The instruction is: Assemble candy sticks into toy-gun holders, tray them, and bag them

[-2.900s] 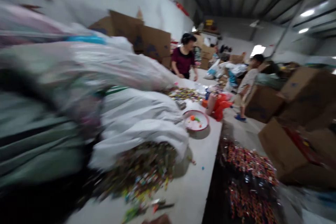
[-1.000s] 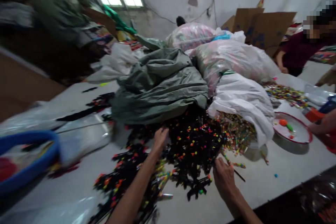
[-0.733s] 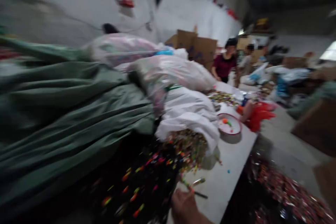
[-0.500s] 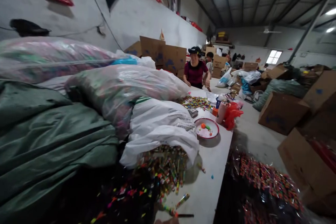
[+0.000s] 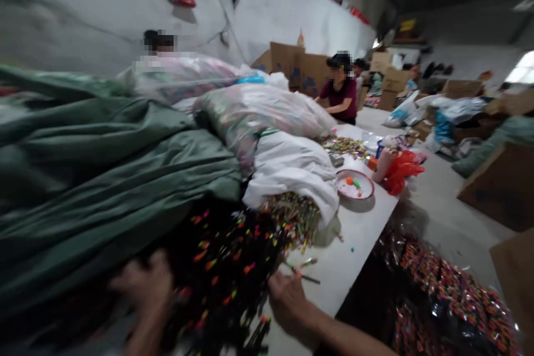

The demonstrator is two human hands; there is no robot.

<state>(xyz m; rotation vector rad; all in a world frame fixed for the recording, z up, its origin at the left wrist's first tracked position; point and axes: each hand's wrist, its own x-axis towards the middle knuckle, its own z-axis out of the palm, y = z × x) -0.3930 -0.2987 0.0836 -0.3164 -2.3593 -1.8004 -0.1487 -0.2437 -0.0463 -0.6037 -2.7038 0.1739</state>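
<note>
My left hand (image 5: pixel 146 283) is blurred at the lower left, its fingers apart, beside the dark heap and below the green cloth (image 5: pixel 167 161). The heap (image 5: pixel 225 272) is made of thin black pieces with orange, yellow and pink ends. At its right edge is my right hand (image 5: pixel 290 297), its fingers curled together against the pieces; whatever they may hold is hidden. Just beyond the right hand, a dark thin stick (image 5: pixel 311 279) and a small colourful tube (image 5: pixel 308 262) lie on the white tabletop (image 5: pixel 329 289). More tubes (image 5: pixel 298 214) spill from a white sack (image 5: pixel 294 167).
A red-rimmed basin (image 5: pixel 371 194) holds small bright items. Beyond it are a red plastic bag (image 5: pixel 403 169) and a pink cylinder (image 5: pixel 382 164). Filled clear bags (image 5: pixel 267 111) line the left. Two or more people, one in a maroon shirt (image 5: pixel 344 97), are farther back. Packed bundles (image 5: pixel 450 283) lie low right.
The view has swung left and down, so things appear farther right. Both my hands have come into view over the heap. The person in maroon now leans toward the table.
</note>
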